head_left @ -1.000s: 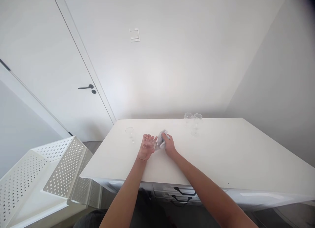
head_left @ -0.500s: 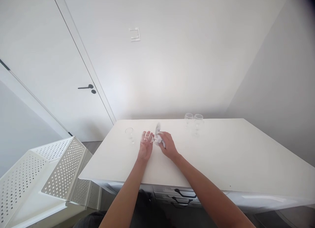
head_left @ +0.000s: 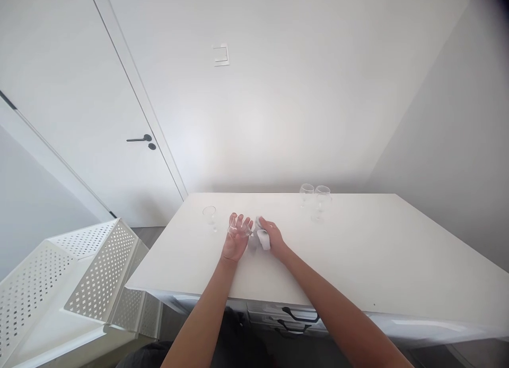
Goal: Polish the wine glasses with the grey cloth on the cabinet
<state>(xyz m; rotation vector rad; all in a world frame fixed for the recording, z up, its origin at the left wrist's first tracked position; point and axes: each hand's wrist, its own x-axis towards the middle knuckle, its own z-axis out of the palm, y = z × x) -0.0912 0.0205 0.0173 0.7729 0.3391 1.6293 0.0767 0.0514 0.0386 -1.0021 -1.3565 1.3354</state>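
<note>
Palm up, my left hand (head_left: 236, 241) cradles the bowl of a clear stemmed glass (head_left: 239, 230), which lies on its side with its stem toward the right. My right hand (head_left: 272, 236) grips a folded white cloth (head_left: 263, 239) at the stem and foot end of that glass. The cloth hides the foot. Left of my hands, another clear stemmed glass (head_left: 209, 216) stands upright on the white cabinet top (head_left: 342, 256).
Two stemmed glasses, one at the back (head_left: 306, 195) and one close beside it (head_left: 322, 199), stand near the wall. A white perforated rack (head_left: 91, 283) is left of the cabinet. Black-handled drawers (head_left: 300, 315) lie below the front edge. A door (head_left: 79, 103) is at the left.
My right hand has turned and the cloth has swung from above the fingers to below them. My left fingers have loosened a little around the glass, which stays in about the same place.
</note>
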